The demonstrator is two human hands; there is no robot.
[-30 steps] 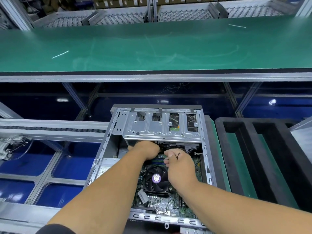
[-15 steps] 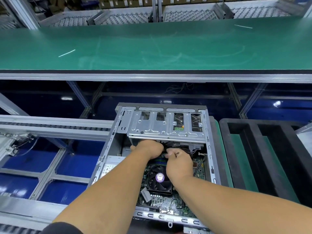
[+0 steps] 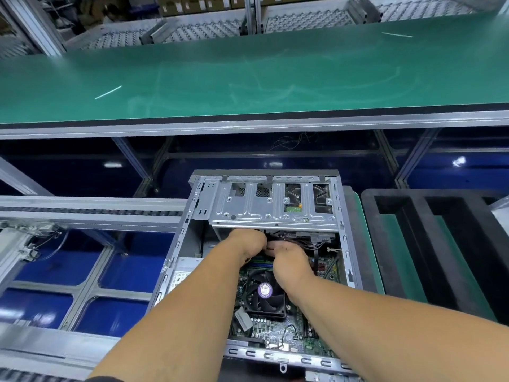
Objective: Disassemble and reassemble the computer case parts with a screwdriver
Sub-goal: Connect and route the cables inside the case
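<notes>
The computer case (image 3: pixel 264 260) is lying open on its side, and everything here is reading off its silver drive cage (image 3: pixel 275 205) at the far end. Both hands are reaching in just under the cage's near lip. The left hand (image 3: pixel 248 245) is curling down over the dark cable bundle (image 3: pixel 300 241) there; the right hand (image 3: pixel 290 260) is pressing in beside it, touching it, fingers bent toward the same spot. What exactly each is pinching I cannot tell — the fingertips are hiding beneath the knuckles. No screwdriver is showing.

Nearer than the cage, the fan (image 3: pixel 265 295) is sitting on the motherboard (image 3: pixel 278 330), with both forearms crossing above it.

The risk, as I judge it: a hard tug on a connector may be straining thin wires or bending pins, and the cage's sheet-metal edge is sitting right over the knuckles — a slip could scrape skin or knock the board.
</notes>
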